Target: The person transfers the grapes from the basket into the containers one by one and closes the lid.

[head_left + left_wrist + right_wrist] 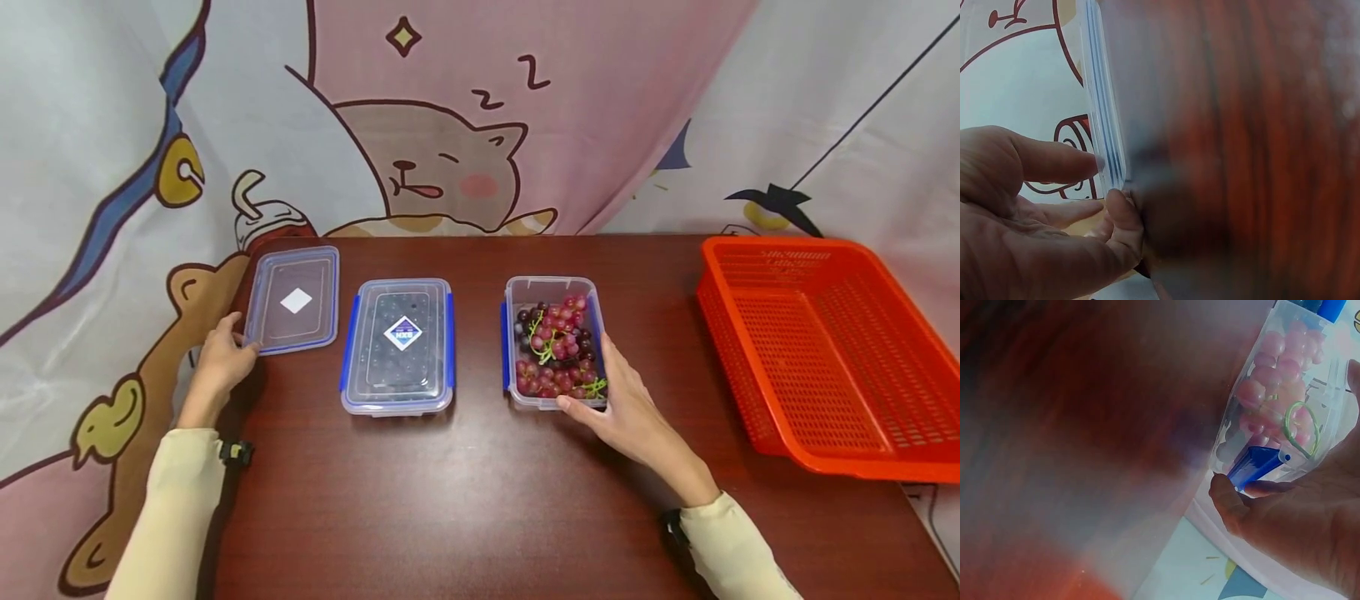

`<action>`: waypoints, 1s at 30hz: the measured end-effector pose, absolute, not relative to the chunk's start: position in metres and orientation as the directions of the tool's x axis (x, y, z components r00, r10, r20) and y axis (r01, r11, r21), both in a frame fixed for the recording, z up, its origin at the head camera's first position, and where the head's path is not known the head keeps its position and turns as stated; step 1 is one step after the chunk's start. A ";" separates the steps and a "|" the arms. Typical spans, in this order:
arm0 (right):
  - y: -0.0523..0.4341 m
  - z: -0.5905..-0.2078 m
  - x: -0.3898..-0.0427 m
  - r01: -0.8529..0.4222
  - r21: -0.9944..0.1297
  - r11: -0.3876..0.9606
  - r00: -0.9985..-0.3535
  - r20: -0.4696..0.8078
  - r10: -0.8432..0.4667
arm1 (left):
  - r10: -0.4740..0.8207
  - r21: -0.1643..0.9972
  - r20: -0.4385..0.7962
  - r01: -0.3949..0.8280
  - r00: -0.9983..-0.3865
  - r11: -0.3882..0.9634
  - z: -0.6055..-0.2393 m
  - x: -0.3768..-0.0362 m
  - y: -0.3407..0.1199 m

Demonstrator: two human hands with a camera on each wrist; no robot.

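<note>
Dark red wooden table (1260, 125) is being rendered as a blur in both wrist views. Orange perforated plastic basket (825, 350) is being cut off by the head view's right edge. Fruit inside the closed clear blue-clipped container (397, 346) is being obscured by its lid and label; type can't be told. Right hand (1310, 531) is being cropped at the right wrist view's edge.

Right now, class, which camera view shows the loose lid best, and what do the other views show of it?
The head view: the whole loose lid lies flat on the table, with the left hand at its near corner. The left wrist view shows only its blurred edge pinched between thumb and fingers. The right wrist view does not show it.
</note>
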State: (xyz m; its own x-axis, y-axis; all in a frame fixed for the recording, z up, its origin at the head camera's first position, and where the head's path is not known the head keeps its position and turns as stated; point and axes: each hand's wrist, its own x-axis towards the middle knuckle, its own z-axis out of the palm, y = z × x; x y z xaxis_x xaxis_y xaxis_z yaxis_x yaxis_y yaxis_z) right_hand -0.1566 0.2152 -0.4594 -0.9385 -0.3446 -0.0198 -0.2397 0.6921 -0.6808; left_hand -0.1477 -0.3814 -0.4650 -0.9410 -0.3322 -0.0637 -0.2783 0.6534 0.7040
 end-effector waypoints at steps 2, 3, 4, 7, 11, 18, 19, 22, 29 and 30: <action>0.215 -0.460 -0.158 -0.258 -0.687 0.679 -0.934 -0.001 -0.357 | -0.325 0.706 -0.063 -0.272 -0.944 0.654 -0.466 -0.147 -0.382; 0.215 -0.460 -0.158 -0.259 -0.688 0.678 -0.934 0.000 -0.358 | -0.319 0.706 -0.062 -0.268 -0.946 0.655 -0.466 -0.147 -0.383; 0.215 -0.460 -0.158 -0.259 -0.690 0.676 -0.934 -0.001 -0.358 | -0.317 0.710 -0.060 -0.264 -0.946 0.653 -0.467 -0.146 -0.383; 0.215 -0.459 -0.157 -0.244 -0.695 0.676 -0.936 -0.015 -0.352 | -0.324 0.726 -0.053 -0.259 -0.945 0.637 -0.468 -0.147 -0.385; 0.215 -0.457 -0.156 -0.226 -0.700 0.677 -0.938 -0.031 -0.345 | -0.317 0.744 -0.043 -0.242 -0.948 0.623 -0.470 -0.148 -0.387; 0.214 -0.457 -0.156 -0.221 -0.705 0.674 -0.936 -0.041 -0.350 | -0.270 0.795 -0.045 -0.198 -0.962 0.573 -0.469 -0.145 -0.387; 0.214 -0.457 -0.156 -0.221 -0.706 0.673 -0.935 -0.042 -0.351 | -0.260 0.801 -0.055 -0.198 -0.964 0.565 -0.469 -0.144 -0.387; 0.215 -0.457 -0.156 -0.215 -0.706 0.674 -0.936 -0.047 -0.348 | -0.232 0.823 -0.076 -0.193 -0.970 0.535 -0.468 -0.143 -0.385; 0.215 -0.457 -0.156 -0.193 -0.704 0.684 -0.938 -0.072 -0.340 | -0.222 0.951 -0.086 -0.146 -0.971 0.273 -0.466 -0.140 -0.385; 0.215 -0.457 -0.156 -0.190 -0.704 0.684 -0.938 -0.077 -0.339 | -0.225 0.966 -0.080 -0.131 -0.971 0.222 -0.466 -0.139 -0.385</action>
State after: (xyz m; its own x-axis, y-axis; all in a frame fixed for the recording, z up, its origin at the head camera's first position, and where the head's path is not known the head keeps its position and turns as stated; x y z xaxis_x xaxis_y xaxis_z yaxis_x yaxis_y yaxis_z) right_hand -0.1564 0.2147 -0.4569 -0.9375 -0.3394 -0.0767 -0.1900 0.6839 -0.7044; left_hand -0.1393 -0.3847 -0.4664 -0.9711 -0.2249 -0.0801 -0.1312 0.2222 0.9661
